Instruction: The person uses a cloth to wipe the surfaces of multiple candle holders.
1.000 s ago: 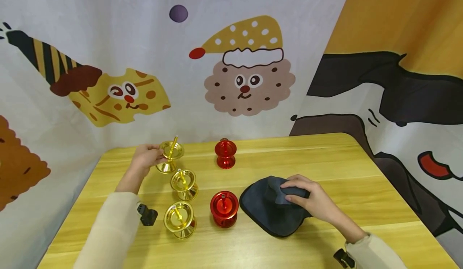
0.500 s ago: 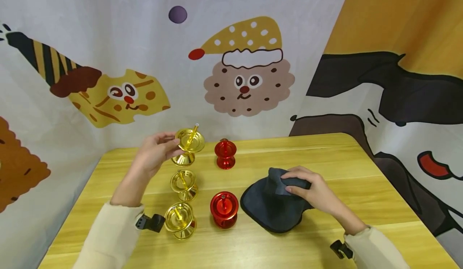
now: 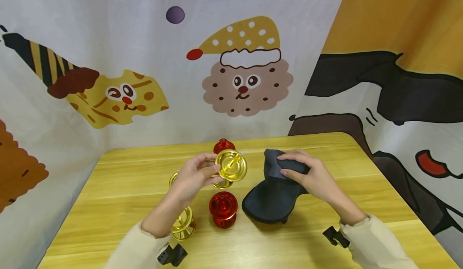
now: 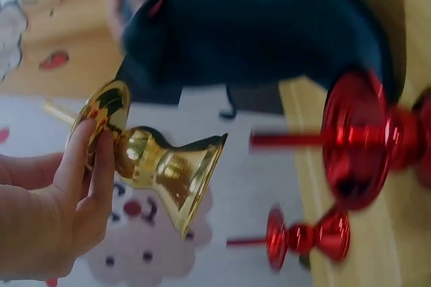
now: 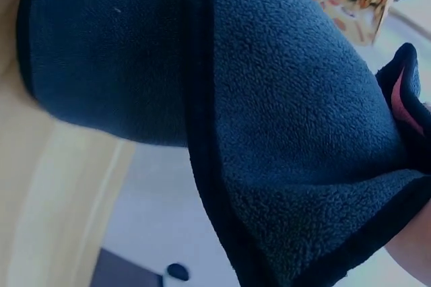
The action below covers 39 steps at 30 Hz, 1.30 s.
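Note:
My left hand [image 3: 189,178] grips a gold candle holder [image 3: 227,175] by its upper dish, a thin rod standing in the dish's middle. In the left wrist view this candle holder [image 4: 178,166] is lifted off the table and tilted, its flared foot free. My right hand [image 3: 312,174] pinches a bunched part of a dark blue-grey cloth [image 3: 269,204] with black edging. The cloth's lower part hangs down towards the table; whether it touches is unclear. Fuzzy cloth [image 5: 289,91] fills most of the right wrist view, hiding most of the right hand.
A red candle holder [image 3: 223,210] stands in front of the held one, another red one [image 3: 223,145] behind it. Two gold ones stand left: one [image 3: 184,225] partly covered by my left arm, the other [image 3: 173,178] mostly hidden. The wooden table [image 3: 119,172] meets a printed curtain [image 3: 144,32].
My left hand has lifted the gold candle holder from the back left of the table and carried it right, towards the cloth. My right hand has raised the cloth.

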### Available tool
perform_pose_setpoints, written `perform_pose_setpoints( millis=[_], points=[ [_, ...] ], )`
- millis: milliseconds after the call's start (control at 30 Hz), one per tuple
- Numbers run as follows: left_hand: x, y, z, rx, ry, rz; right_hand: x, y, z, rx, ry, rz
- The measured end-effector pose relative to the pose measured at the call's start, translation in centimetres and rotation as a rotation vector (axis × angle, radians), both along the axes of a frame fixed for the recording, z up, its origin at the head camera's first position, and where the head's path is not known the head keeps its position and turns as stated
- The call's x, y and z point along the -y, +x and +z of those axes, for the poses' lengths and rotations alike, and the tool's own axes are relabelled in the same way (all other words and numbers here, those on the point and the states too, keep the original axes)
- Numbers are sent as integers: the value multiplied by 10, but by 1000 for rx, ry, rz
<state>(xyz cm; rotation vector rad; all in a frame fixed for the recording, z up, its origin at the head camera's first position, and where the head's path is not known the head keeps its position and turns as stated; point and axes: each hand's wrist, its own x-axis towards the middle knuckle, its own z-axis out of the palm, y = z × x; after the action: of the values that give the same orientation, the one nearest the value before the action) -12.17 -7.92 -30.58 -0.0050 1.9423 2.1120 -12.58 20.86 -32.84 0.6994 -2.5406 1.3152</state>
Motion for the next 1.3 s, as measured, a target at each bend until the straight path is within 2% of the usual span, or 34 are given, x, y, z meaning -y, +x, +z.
perform_pose_setpoints(
  millis=[200, 300, 467, 700, 900, 1167, 1300],
  points=[
    [-25, 11, -10, -26, 45, -33, 17, 5, 9, -91, -19, 28],
    [-33, 15, -15, -38, 68, -52, 24, 8, 7, -124, -19, 59],
    [-41, 21, -22, -44, 101, -82, 30, 11, -1, -126, 9, 85],
    [-48, 24, -29, -74, 76, -74, 32, 12, -9, -112, 50, 119],
    [-49, 25, -31, -85, 76, -69, 32, 12, -13, -99, 20, 158],
    [-51, 24, -31, -106, 59, -83, 36, 11, -16, -134, 18, 136],
    [-52, 24, -32, -115, 67, -91, 36, 10, -20, -123, 19, 141]
  ],
)
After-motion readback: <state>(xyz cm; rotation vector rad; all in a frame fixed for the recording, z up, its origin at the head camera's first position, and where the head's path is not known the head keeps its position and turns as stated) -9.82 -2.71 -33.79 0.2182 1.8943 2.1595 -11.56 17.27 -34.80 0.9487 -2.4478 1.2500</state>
